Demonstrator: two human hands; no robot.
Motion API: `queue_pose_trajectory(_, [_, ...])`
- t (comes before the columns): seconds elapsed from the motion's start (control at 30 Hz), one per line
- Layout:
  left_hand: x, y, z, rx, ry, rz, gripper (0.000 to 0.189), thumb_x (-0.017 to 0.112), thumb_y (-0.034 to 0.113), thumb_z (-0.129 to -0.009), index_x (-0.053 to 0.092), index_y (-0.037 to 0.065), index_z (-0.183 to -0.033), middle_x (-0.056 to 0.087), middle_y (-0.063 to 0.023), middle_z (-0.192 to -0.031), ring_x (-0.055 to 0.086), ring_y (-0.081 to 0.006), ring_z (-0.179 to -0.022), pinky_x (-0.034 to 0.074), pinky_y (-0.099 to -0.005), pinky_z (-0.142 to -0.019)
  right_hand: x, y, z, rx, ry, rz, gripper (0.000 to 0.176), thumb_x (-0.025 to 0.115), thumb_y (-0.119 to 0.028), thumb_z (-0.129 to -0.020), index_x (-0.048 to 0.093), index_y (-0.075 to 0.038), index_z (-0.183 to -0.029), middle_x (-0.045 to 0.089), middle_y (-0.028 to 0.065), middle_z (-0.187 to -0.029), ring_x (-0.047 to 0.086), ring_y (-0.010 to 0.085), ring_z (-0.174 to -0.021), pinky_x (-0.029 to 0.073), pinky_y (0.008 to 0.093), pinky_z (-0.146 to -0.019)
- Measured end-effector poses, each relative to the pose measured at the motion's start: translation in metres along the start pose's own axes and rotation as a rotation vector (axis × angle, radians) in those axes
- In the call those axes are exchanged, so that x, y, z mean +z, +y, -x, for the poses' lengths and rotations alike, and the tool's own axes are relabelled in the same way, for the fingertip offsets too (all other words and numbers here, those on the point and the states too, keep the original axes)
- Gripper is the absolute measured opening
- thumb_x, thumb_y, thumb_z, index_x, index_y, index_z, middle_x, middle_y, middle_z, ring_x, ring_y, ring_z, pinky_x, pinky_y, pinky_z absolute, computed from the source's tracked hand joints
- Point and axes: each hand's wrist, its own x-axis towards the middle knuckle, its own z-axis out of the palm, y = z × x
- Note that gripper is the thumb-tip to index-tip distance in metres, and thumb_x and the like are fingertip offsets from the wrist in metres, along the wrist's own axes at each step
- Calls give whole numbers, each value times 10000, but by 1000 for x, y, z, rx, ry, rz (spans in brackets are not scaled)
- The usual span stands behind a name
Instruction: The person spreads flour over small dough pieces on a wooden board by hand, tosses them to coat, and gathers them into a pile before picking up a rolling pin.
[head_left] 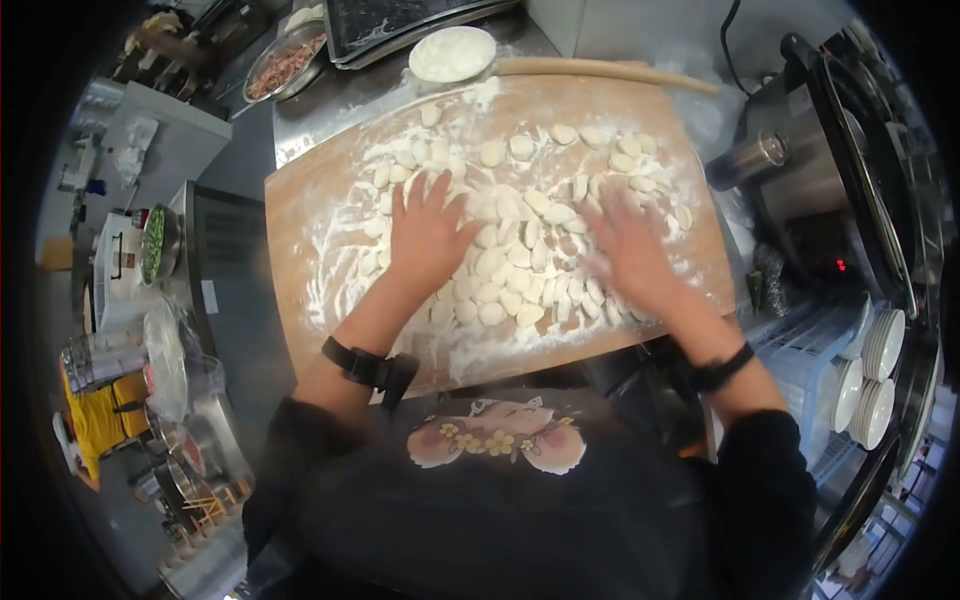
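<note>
Many small, flattened rounds of pale dough (490, 313) lie heaped and scattered over a floured wooden board (290, 215). My left hand (432, 238) rests palm down among them on the left side, fingers spread and nothing gripped. On the right side of the heap, my right hand (635, 245) is smeared by motion, its fingers apart over the dough pieces; what lies directly beneath its palm is hidden. White flour streaks surround the pieces.
Behind the board are a white bowl of flour (452, 55), a long rolling pin (600, 68), a black tray (400, 22) and a metal bowl of minced filling (290, 65). White plates (878, 410) stand at right. A person in yellow (108, 415) is far left.
</note>
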Motion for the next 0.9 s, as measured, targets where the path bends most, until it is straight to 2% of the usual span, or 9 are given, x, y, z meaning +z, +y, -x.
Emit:
queue_pose_trajectory(0.1, [4, 11, 11, -65, -41, -32, 581, 604, 405, -914, 476, 109, -1397, 427, -159, -1474, 359, -347, -1391, 212, -598, -1142, 5, -36, 21, -149, -82, -174, 619, 555, -481, -924, 423, -180, -1448, 363, 243, -1483, 284, 378, -1425, 174, 595, -1147])
queue_pose_trajectory(0.17, [7, 38, 17, 163, 19, 179, 590, 620, 410, -903, 479, 116, -1396, 424, -158, -1475, 368, -360, -1378, 227, -597, -1131, 12, -41, 15, -218, -145, -279, 617, 562, -488, -917, 449, -165, -1430, 376, 263, -1466, 291, 384, -1420, 191, 577, -1150])
queue_pose_trajectory(0.3, [2, 51, 13, 396, -17, 235, 554, 642, 350, -898, 488, 114, -1374, 445, -158, -1449, 417, -328, -1345, 254, -592, -1121, 3, -13, -13, -212, 24, -6, 520, 644, -404, -884, 562, -113, -1308, 446, 237, -1424, 372, 388, -1366, 317, 507, -1104])
queue_pose_trajectory(0.37, [-1, 52, 4, 386, 77, 207, 468, 663, 283, -879, 549, 104, -1297, 527, -134, -1359, 484, -323, -1265, 331, -541, -1081, -4, 8, -9, -81, 87, -246, 468, 692, -321, -856, 590, -115, -1264, 550, 171, -1330, 486, 351, -1245, 390, 466, -1023])
queue_pose_trajectory(0.43, [1, 51, -10, 299, 178, 376, 386, 687, 211, -840, 609, 99, -1201, 599, -100, -1248, 533, -312, -1177, 395, -477, -1013, -4, 35, -8, -36, 329, -150, 429, 727, -245, -815, 619, -122, -1211, 629, 110, -1195, 563, 309, -1102, 424, 439, -944])
queue_pose_trajectory(0.53, [18, 68, -39, 326, 268, 402, 342, 693, 156, -809, 639, 87, -1140, 628, -97, -1169, 548, -306, -1131, 420, -431, -957, -4, 49, -24, 58, 417, -93, 421, 754, -182, -764, 637, -127, -1165, 647, 104, -1078, 586, 302, -1028, 433, 435, -905])
queue_pose_trajectory(0.67, [26, 93, -75, 282, 195, 376, 350, 704, 167, -795, 638, 71, -1125, 625, -101, -1161, 532, -311, -1161, 409, -432, -970, 9, 50, -51, 82, 333, -79, 349, 728, -158, -771, 644, -119, -1108, 649, 98, -1009, 596, 302, -986, 436, 439, -876])
queue_pose_trajectory(0.73, [29, 102, -85, 165, 101, 285, 338, 719, 179, -779, 654, 63, -1090, 626, -96, -1154, 511, -313, -1190, 384, -454, -994, 8, 48, -55, 173, 122, -79, 265, 689, -146, -795, 648, -110, -1054, 647, 97, -970, 598, 304, -964, 430, 447, -867])
queue_pose_trajectory(0.9, [43, 106, -97, 115, 103, 150, 321, 729, 178, -760, 672, 65, -1056, 634, -100, -1106, 506, -314, -1192, 348, -491, -1018, 7, 40, -45, 215, 219, -301, 166, 638, -139, -828, 667, -78, -980, 677, 118, -917, 628, 334, -897, 472, 433, -817])
